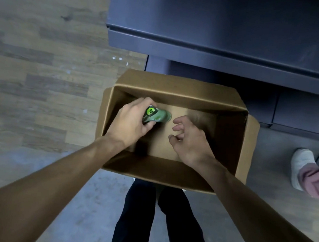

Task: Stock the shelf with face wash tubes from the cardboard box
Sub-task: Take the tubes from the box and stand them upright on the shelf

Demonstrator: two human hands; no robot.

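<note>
An open cardboard box (178, 87) stands on the floor below me, in front of a dark grey shelf (231, 49). Both hands are inside the box. My left hand (131, 121) is closed around green face wash tubes (156, 114); a round bright green cap faces up. My right hand (190, 138) hovers just right of the tubes, fingers curled and apart, holding nothing. The box bottom around the hands looks bare; motion blur hides detail.
My dark trousers (144, 217) show below the box. Another person's white shoe (301, 167) and pink trouser leg stand at the right. Wood-pattern floor (42, 69) lies to the left, grey floor near me.
</note>
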